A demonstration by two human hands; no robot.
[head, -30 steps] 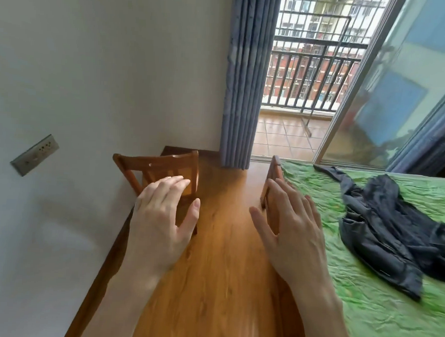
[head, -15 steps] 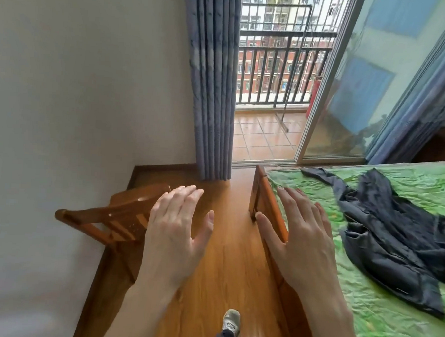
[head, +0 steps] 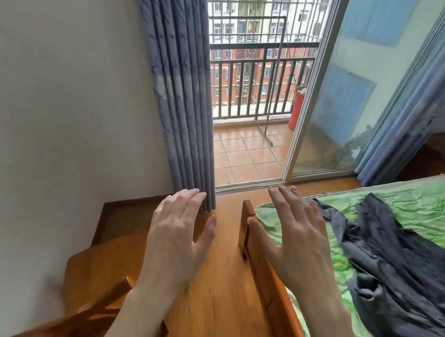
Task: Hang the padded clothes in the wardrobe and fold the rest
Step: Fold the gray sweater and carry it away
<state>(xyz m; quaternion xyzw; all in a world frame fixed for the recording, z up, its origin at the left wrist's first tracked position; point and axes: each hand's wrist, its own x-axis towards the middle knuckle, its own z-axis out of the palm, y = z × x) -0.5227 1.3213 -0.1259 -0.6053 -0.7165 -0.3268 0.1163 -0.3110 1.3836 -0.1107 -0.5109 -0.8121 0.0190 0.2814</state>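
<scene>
Left hand (head: 176,233) flat, fingers spread, holding nothing | right hand (head: 294,237) same, palm down, beside dark garment (head: 396,265)

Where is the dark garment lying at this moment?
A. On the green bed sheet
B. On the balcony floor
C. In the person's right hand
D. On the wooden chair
A: the dark garment lies crumpled on the green bed sheet, while both hands, left hand and right hand, are open and hold nothing.

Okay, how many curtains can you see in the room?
2: one curtain left of the open balcony door, a second curtain at the right beyond the bed. Others may lie outside the view.
</scene>
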